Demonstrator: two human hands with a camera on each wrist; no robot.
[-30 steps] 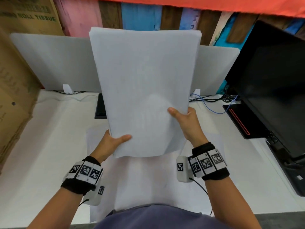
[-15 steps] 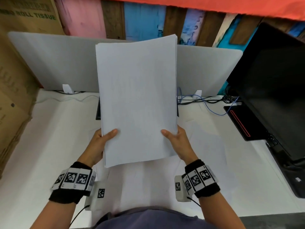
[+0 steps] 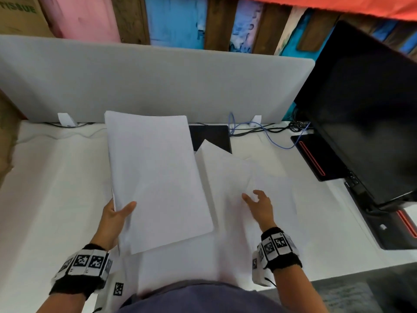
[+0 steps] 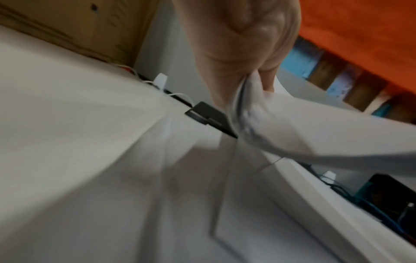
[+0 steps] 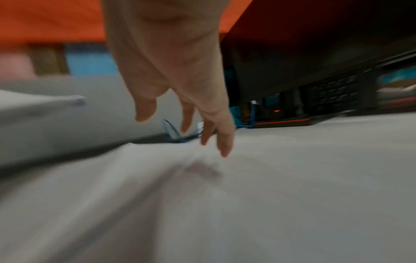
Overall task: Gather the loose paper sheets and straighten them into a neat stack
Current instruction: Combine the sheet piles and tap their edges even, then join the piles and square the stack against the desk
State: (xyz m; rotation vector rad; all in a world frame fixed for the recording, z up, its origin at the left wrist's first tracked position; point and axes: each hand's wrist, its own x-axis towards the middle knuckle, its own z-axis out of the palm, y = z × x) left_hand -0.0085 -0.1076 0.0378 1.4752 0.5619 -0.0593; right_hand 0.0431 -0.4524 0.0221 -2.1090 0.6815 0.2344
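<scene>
Stack (image 3: 155,179) mostly gathered, edges roughly even, lifted off desk (image 3: 52,188). Left hand (image 3: 115,216) pinches its near-left corner, thumb on top, fingers under. Loose sheets (image 3: 239,177) remain flat on desk, right of stack. Right hand (image 3: 259,205) spread, fingers relaxed just above them, holding nothing; contact unclear. Remaining: collect them, square stack.

We see a grey divider (image 3: 158,82) at the far edge of the white desk (image 3: 49,177) | a big black screen (image 3: 365,109) on the right | blue cable (image 3: 266,134) and black tablet (image 3: 212,136) near the divider | cardboard box (image 3: 6,141) far left
</scene>
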